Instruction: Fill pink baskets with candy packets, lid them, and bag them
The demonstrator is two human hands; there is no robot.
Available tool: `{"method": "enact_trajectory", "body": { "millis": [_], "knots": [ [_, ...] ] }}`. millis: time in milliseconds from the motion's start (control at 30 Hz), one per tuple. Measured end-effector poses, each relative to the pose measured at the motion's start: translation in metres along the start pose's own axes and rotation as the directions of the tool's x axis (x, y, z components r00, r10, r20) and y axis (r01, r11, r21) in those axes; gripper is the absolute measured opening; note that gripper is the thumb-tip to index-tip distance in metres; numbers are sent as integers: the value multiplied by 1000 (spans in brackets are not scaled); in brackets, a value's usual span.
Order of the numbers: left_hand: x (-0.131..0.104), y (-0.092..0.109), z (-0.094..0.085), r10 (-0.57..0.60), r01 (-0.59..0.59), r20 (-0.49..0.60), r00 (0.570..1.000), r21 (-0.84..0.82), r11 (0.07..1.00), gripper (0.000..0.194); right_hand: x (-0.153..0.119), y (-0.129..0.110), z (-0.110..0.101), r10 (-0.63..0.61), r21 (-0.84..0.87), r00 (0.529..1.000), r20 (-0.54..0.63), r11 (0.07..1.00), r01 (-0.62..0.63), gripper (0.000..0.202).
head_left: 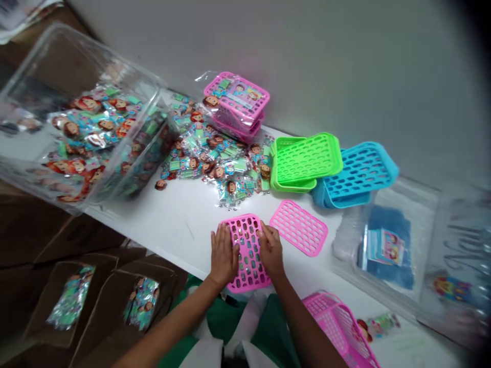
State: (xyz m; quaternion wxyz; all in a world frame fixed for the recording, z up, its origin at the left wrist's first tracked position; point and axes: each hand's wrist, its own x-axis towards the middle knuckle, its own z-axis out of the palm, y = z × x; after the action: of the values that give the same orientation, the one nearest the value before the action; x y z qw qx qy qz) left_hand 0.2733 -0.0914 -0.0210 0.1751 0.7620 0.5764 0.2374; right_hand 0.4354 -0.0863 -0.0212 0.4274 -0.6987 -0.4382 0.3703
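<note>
Far left, two brown boxes point(69, 301) are sitting below the surface point(180, 225), each holding shiny cartoon packets. Above them one clear tub point(82, 112) is lying tilted, packed with the same packets; no print is readable on them. A loose heap of packets point(215, 158) is spreading over the surface, too many to count. Behind it a pink basket stack point(236, 105) is standing, wrapped in clear plastic.

At the near edge, the pink lidded basket point(245, 253) is lying flat. Left hand point(223, 255) is pressing on its left side, fingers spread flat, pinching nothing. Right hand point(270, 251) is pressing on its right side, fingers flat too.

Just beside, one loose pink lid point(299, 227) is lying flat. Further back, a green basket stack point(305, 161) and a blue basket stack point(356, 174) are touching each other. Bottom right, one more pink basket point(337, 327) is sticking over the edge. Far right, a clear bin point(387, 245) is holding blue items with one picture card; text is too blurred.
</note>
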Motion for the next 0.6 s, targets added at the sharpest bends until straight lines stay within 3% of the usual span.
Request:
{"method": "enact_trajectory", "body": {
  "millis": [167, 300, 433, 500, 600],
  "knots": [
    [-11, -9, 13, -264, 247, -72, 962, -184, 951, 61, 4, -5, 2, 11, -96, 999, -41, 995, -15, 37],
    [-15, -12, 17, -299, 275, -62, 952, -254, 927, 56, 11, -13, 7, -72, -219, 996, -56, 974, 58, 37],
    [-16, -13, 18, -315, 291, -61, 947, -251, 923, 56, 16, -20, 12, -208, -335, 977, 36, 919, 208, 41],
    [-16, -13, 18, -318, 294, -64, 946, -240, 925, 56, 22, -22, 14, -190, -343, 981, 41, 919, 192, 39],
    [-15, -12, 17, -321, 299, -64, 945, -234, 925, 55, 35, -22, 16, -74, -315, 997, -3, 947, 70, 34]
  ]
}}
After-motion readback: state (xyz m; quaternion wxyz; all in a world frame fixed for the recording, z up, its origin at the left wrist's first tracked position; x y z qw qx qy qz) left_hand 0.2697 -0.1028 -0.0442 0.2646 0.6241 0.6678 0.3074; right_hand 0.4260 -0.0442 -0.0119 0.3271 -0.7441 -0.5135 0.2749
